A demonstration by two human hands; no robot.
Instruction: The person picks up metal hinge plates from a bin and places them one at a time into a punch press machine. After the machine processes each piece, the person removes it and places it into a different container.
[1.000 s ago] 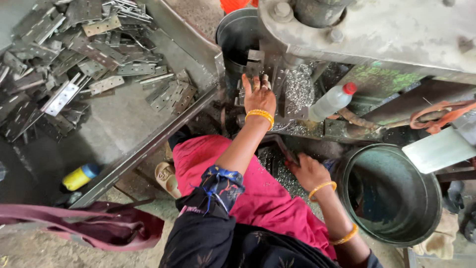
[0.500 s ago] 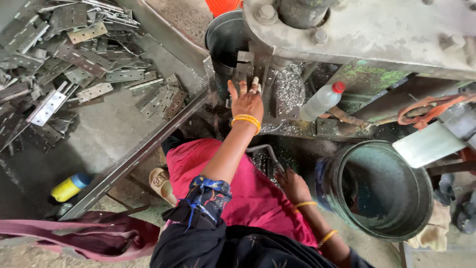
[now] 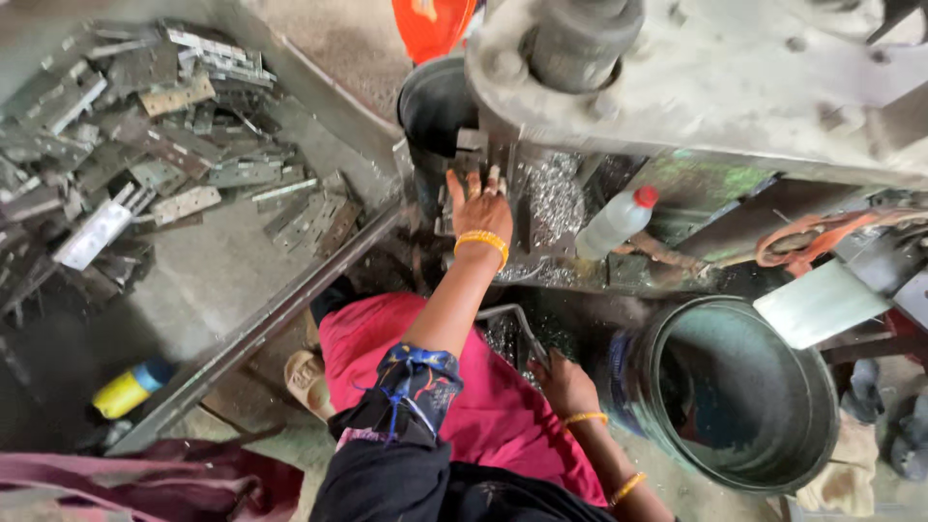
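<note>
My left hand (image 3: 480, 208), with a yellow bangle at the wrist, reaches forward to the bed of a heavy grey press machine (image 3: 696, 77). Its fingers are spread on the small metal parts under the ram. What the fingertips hold stays in shadow. My right hand (image 3: 565, 385) rests low over my pink-clad lap (image 3: 503, 406), closed around the end of a thin bent metal rod (image 3: 512, 324). Shiny metal shavings (image 3: 556, 198) lie on the press bed just right of the left hand.
A slanted tray (image 3: 280, 309) on the left holds several flat metal hinge plates (image 3: 174, 174). A plastic bottle with a red cap (image 3: 614, 222) lies by the press. A large round metal bucket (image 3: 735, 387) stands right. A yellow and blue bottle (image 3: 130, 387) lies lower left.
My right hand has dropped lower and taken hold of the bent rod. The left hand stays at the press bed. The view has shifted a little.
</note>
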